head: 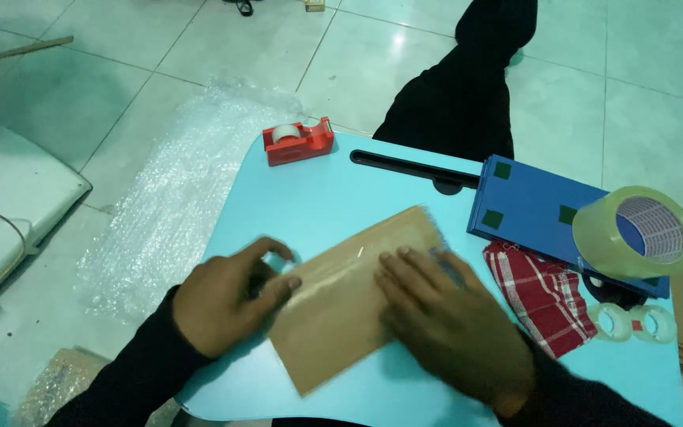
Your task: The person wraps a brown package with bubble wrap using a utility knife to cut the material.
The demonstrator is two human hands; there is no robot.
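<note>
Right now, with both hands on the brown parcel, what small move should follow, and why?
Probably slide the left hand further along the clear tape strip to press it flat. That hand appears to hold a small tape roll at the edge of the brown paper parcel, while the right hand lies flat, pinning it to the turquoise lap table.

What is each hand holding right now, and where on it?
The left hand grips a small tape roll at the brown envelope's left end. The right hand lies flat on the envelope's middle, gripping nothing.
</note>
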